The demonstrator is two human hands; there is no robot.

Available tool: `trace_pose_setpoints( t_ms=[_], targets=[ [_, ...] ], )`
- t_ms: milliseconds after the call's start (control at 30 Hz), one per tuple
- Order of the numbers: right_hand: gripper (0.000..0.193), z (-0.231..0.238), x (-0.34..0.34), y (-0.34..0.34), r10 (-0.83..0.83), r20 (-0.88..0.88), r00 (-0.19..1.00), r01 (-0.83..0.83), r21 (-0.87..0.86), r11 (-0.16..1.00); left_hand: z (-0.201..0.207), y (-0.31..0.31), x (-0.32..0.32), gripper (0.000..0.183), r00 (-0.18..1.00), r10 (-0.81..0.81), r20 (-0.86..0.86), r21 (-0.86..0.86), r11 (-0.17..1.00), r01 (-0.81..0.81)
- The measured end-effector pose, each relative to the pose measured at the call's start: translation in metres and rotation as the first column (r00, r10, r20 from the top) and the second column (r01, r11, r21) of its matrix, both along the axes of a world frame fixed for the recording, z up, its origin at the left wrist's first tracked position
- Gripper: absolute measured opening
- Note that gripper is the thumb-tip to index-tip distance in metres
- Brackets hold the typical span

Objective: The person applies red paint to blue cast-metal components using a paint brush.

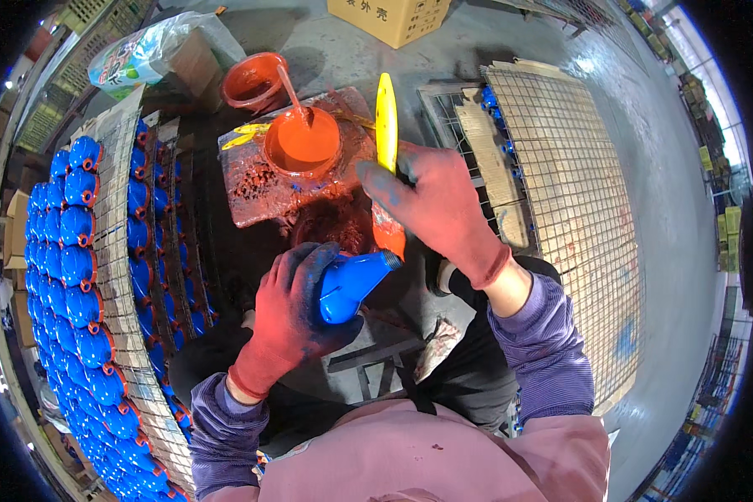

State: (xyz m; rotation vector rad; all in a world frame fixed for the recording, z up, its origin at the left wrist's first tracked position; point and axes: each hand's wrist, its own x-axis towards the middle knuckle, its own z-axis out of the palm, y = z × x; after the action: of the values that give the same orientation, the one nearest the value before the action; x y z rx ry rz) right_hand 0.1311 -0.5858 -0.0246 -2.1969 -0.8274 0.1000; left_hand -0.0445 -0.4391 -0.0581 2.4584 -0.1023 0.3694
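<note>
My left hand [286, 311], in a red glove with dark stained fingers, is wrapped round a glossy blue housing [341, 291]. The housing is tilted, its dark ribbed neck pointing up and right. In my gloved right hand [445, 211] is a paintbrush [386, 125] with a yellow handle, gripped near its lower part. The bristle end, coated in orange-red paint, points down and lies at the neck of the housing; whether it touches is hard to tell. Beyond my hands, a bowl [294, 171] of orange paint stands on a paint-caked board [255, 201].
Another reddish bowl [247, 105] with a stick stands behind. Stacked racks [146, 351] at left carry rows of blue housings [79, 226] with orange-red rims. At right is a stack topped by a wire-mesh rack [573, 192]. A cardboard box [389, 21] sits on the floor at the back.
</note>
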Motion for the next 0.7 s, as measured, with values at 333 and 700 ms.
trace_pose_setpoints(
  t_ms=[333, 700],
  targets=[
    [0.025, 0.01, -0.023, -0.006, 0.213, 0.569, 0.794, -0.312, 0.081, 0.947, -0.006, 0.008, -0.001, 0.085, 0.991, 0.116, -0.065, -0.078, 0.99, -0.121],
    [0.022, -0.005, -0.03, 0.0, 0.236, -0.134, 0.962, -0.056, 0.753, 0.655, -0.006, 0.012, -0.008, 0.066, 0.956, -0.222, -0.193, -0.955, -0.183, -0.235]
  ],
)
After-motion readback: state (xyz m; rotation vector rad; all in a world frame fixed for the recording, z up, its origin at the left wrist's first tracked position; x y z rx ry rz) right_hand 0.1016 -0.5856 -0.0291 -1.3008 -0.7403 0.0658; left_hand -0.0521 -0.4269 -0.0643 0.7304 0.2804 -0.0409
